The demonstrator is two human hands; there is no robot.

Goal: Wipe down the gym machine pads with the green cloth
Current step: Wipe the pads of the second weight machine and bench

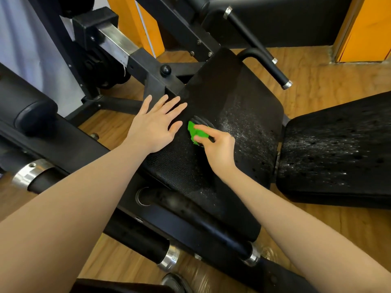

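The fingers (201,135) of the right hand (218,148) are curled tight around a bunched green cloth (195,133), pressing it down near the middle of the black seat pad (239,102). There seems to be something dark and ribbed bundled with the cloth, though I can't make out what it is. Just beside it, the left hand (155,125) lies flat with its fingers spread wide, palm on the pad's left edge and holding nothing. To the right of the cloth the pad is speckled with pale droplets or dust. A second black pad (338,149) sits just off to the right, spotted the same way. Black frame bars and chrome-capped handles (286,84) ring the pads, all standing on a wooden floor (317,68).
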